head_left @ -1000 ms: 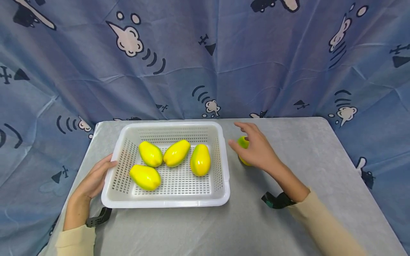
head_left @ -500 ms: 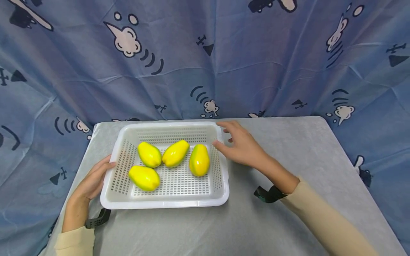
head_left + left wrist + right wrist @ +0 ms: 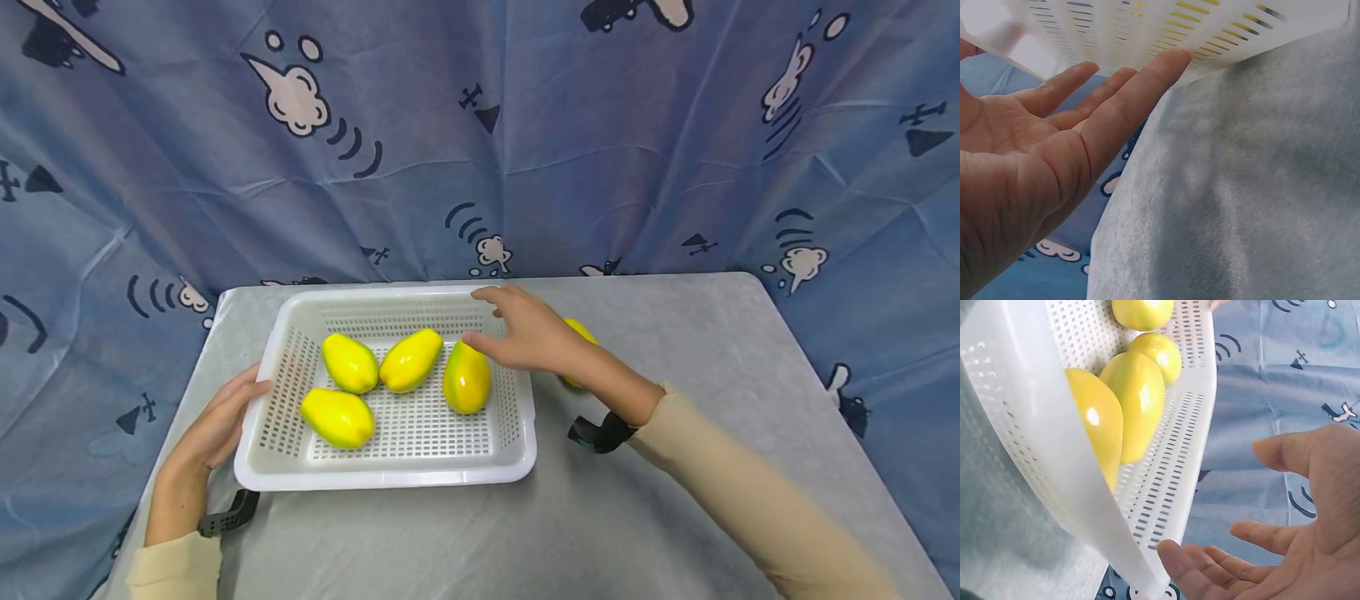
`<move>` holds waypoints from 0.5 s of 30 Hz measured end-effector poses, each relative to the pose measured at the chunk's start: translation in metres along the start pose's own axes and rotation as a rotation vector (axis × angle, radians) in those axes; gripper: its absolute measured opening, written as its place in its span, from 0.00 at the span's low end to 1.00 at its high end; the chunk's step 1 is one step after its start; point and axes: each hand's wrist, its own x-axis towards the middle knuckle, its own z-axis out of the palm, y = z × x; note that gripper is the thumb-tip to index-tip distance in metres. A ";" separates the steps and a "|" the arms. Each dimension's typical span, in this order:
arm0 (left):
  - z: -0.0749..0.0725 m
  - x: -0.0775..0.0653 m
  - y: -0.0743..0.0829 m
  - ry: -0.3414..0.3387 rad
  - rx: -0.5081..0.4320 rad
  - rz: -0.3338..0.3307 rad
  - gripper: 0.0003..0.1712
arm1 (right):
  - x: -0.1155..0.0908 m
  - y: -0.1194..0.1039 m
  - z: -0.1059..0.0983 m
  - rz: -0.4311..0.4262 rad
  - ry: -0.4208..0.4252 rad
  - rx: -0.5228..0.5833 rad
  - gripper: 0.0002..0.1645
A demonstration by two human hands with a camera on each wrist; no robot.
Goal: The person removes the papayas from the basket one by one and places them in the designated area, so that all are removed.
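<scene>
Head view's got the left hand (image 3: 217, 425) gripping the basket (image 3: 386, 479) by its left edge, thumb over the top. Right hand (image 3: 528, 331) is spread and empty over the right edge; can't tell if it's touching anything. Four yellow fruits (image 3: 467, 379) sit inside, and a fifth fruit (image 3: 581, 330) is on the table (image 3: 712, 333) beyond that edge, partly behind the right arm (image 3: 622, 387).

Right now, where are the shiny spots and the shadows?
Head view: small white glints on the yellow fruits in the white basket; right wrist view: glints on those fruits too; left wrist view: soft dark shadows on the grey tabletop.
</scene>
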 end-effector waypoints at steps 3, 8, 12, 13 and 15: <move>-0.001 -0.001 0.001 0.005 0.002 0.002 0.41 | 0.006 -0.005 0.004 0.017 -0.050 -0.015 0.44; -0.002 -0.002 0.002 0.006 -0.002 -0.008 0.41 | 0.013 -0.013 0.013 0.064 -0.136 -0.063 0.46; -0.003 -0.001 0.002 0.005 0.000 -0.011 0.41 | 0.018 -0.019 0.018 0.087 -0.161 -0.074 0.46; -0.002 -0.001 0.002 0.004 0.000 -0.011 0.41 | 0.019 -0.021 0.019 0.095 -0.172 -0.080 0.46; -0.002 0.000 0.001 0.001 -0.002 -0.008 0.41 | 0.022 -0.023 0.021 0.116 -0.202 -0.097 0.48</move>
